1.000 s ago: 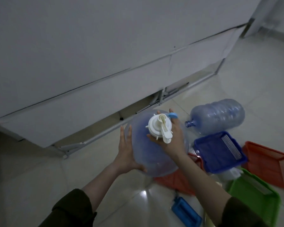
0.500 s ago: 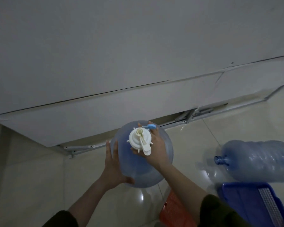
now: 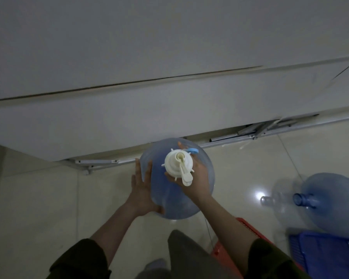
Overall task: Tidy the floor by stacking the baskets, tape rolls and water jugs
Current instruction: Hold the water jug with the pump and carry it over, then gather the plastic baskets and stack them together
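The left hand [image 3: 143, 190] lies flat, fingers together, against the left flank of a round, translucent blue plastic water jug [image 3: 177, 180] held upright above the glossy pale tile floor [image 3: 38, 208], near the foot of a smooth white panel [image 3: 129, 109]. The right hand [image 3: 197, 178] wraps the jug's neck beneath a ribbed cream pump cap [image 3: 178, 164]. Farther right, a second ridged blue jug [image 3: 330, 206] lies on its side, beside a red mesh basket [image 3: 248, 228] and a blue one [image 3: 320, 254].
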